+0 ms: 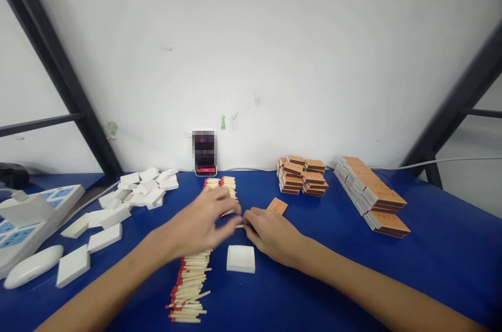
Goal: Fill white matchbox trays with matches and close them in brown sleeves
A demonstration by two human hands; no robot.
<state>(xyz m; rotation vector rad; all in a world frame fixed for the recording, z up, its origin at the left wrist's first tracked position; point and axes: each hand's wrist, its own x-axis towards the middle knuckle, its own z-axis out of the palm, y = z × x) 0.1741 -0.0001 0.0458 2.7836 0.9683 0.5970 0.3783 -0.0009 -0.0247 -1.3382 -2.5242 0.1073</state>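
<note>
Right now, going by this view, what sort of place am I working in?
Probably a small workstation against a white wall: the blue tabletop holds loose red-tipped matches, scattered white boxes and stacked orange matchboxes.

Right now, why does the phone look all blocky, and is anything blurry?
Head view: the smartphone screen is covered by coarse squares, so its content can't be read; head view: the left hand looks slightly smeared, perhaps motion blur; head view: the lower matchsticks look clearer.

Matches (192, 274) of bare wood, smooth paper-like tray (240, 260), matt cardboard matchboxes (363, 184), glossy plastic power strip (58, 193), smooth table (431, 248), matt scuffed wall (274, 49)
</note>
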